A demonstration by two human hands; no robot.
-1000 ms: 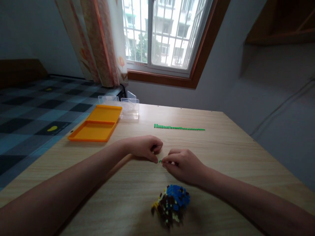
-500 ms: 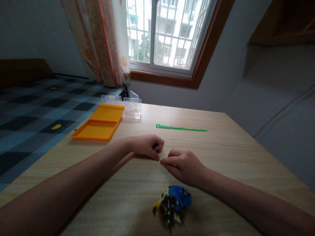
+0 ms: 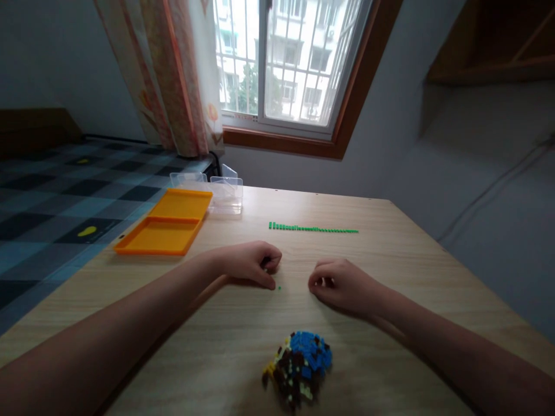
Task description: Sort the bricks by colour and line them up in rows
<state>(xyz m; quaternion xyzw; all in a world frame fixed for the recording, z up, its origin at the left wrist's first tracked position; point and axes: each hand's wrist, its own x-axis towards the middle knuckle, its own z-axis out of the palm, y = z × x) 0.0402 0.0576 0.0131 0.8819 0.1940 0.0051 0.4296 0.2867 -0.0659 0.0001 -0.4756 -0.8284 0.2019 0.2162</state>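
Note:
My left hand [image 3: 252, 263] rests on the wooden table with its fingers curled in and the thumb pointing forward. A pale spot shows in the hollow of that hand, too small to name. Just off the thumb tip lies one tiny green building brick [image 3: 280, 288]. To the right, my right hand [image 3: 340, 284] is pinched, thumb and fingertips together; whether anything is between them is hidden. Beyond both hands runs a long row of small green bricks [image 3: 310, 229], larger at its left end. Nearer me sits a loose pile of blue, brown, yellow and cream bricks [image 3: 299, 367].
An open orange tray case [image 3: 152, 251] lies at the table's left edge. Behind it stand clear plastic boxes [image 3: 228, 202]. A bed with a checked cover [image 3: 56, 185] adjoins the table [image 3: 390, 242] on the left; a window and a curtain [image 3: 169, 86] are at the back.
My right hand has drawn away to the right from my left hand, uncovering the tiny green brick between them. My left hand keeps its pose. The whole view has shifted slightly.

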